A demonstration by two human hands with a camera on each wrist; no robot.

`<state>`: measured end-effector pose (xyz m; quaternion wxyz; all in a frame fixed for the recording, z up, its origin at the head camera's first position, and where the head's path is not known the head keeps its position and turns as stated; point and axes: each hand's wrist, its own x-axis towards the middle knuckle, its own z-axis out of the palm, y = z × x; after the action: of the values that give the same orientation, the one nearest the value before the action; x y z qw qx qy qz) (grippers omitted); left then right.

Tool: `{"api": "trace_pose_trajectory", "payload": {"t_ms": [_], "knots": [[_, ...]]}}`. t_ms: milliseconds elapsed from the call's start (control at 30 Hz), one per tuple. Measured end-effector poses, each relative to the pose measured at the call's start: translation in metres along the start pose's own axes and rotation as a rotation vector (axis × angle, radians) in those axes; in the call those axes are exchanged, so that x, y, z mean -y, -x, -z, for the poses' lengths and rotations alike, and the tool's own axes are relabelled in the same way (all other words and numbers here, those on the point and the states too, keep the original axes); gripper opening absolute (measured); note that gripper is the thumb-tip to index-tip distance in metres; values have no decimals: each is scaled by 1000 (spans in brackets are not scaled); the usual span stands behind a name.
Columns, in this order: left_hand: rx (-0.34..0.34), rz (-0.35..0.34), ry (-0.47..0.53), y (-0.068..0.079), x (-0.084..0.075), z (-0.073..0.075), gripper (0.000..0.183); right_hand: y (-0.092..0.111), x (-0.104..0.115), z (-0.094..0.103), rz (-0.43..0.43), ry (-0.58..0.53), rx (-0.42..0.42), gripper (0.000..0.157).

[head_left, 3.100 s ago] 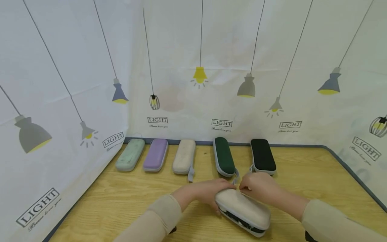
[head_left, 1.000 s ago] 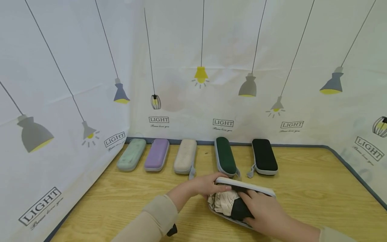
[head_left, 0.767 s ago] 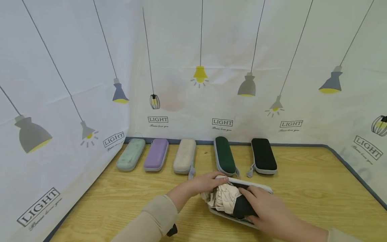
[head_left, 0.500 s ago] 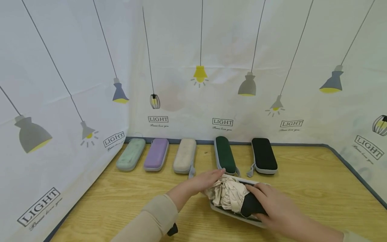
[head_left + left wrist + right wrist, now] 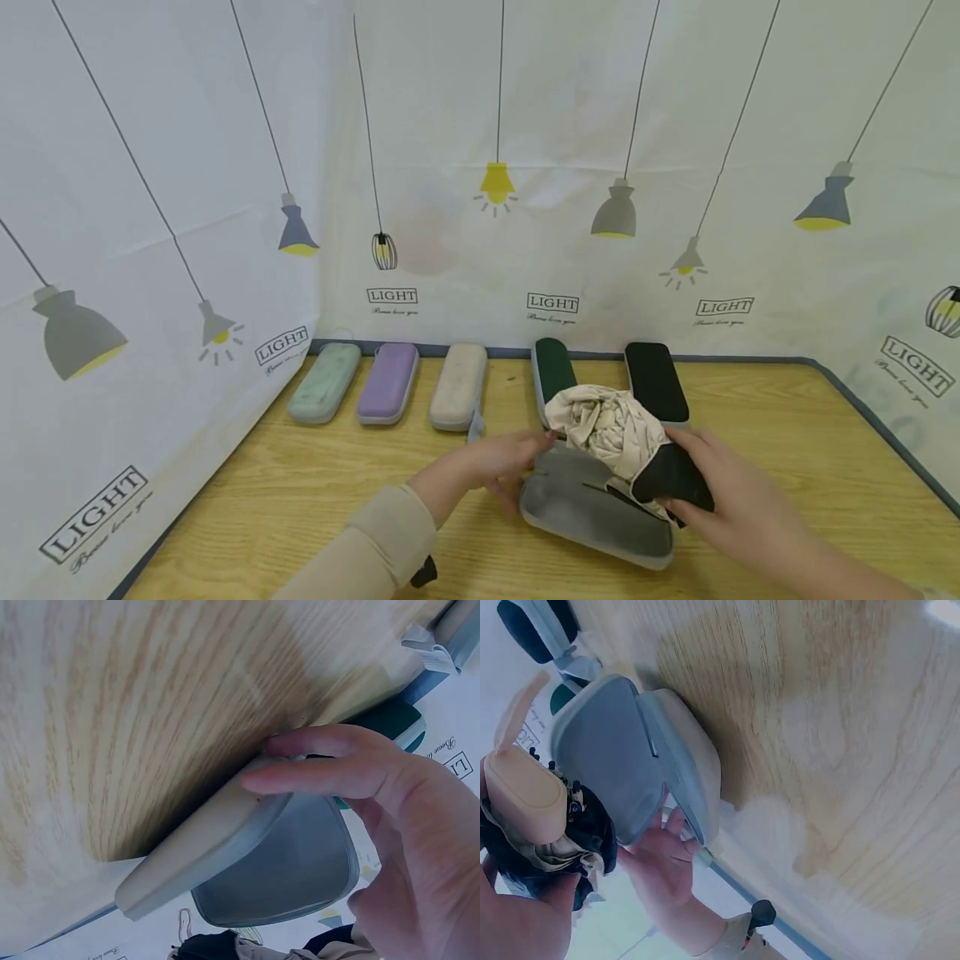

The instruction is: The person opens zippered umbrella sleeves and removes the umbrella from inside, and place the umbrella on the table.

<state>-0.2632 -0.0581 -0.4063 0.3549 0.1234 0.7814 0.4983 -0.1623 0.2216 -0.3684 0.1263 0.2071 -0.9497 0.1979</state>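
My right hand (image 5: 738, 500) grips a folded compact umbrella (image 5: 607, 429) by its black-and-cream canopy, raised above an open zip case (image 5: 592, 521). Seen from the right wrist, the umbrella's beige handle (image 5: 529, 799) has a strap loop, with dark rib tips around it. The beige case has a grey lining, and its lid stands up at the back. My left hand (image 5: 487, 458) holds the case at its left end. In the left wrist view two fingers lie along the outside of the beige shell (image 5: 202, 836); the thumb is mostly hidden.
Along the back of the wooden table (image 5: 300, 508) lie closed cases: mint (image 5: 324, 383), purple (image 5: 387, 383), beige (image 5: 458, 387), dark green (image 5: 553, 367) and black (image 5: 656, 379). The umbrella overlaps the green one. A lamp-printed cloth (image 5: 442, 125) hangs behind and at the sides.
The case, earlier only partly unzipped, has been opened. My right hand has lifted the umbrella up out of it, to the right. My left hand stays at the case's left end.
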Motion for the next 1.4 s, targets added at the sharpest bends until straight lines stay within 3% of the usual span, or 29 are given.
{"api": "trace_pose_trajectory", "payload": {"t_ms": [167, 367, 533, 733, 1000, 1400], "knots": [[6, 41, -93, 1, 0, -2, 78, 1, -4, 8, -82, -97, -24, 73], [63, -1, -167, 3, 3, -1, 89, 1, -15, 16, -191, -145, 6, 82], [14, -20, -209, 0, 3, -6, 94, 4, -27, 20, -261, -166, 53, 84], [-42, -13, -207, -11, 2, -13, 75, 13, -49, 12, -335, -88, 193, 89], [-55, -35, -242, -28, -1, -27, 71, 21, -79, -2, -486, -86, 406, 95], [-118, -59, -277, -37, -12, -51, 71, 23, -122, -15, -526, 51, 424, 105]]}}
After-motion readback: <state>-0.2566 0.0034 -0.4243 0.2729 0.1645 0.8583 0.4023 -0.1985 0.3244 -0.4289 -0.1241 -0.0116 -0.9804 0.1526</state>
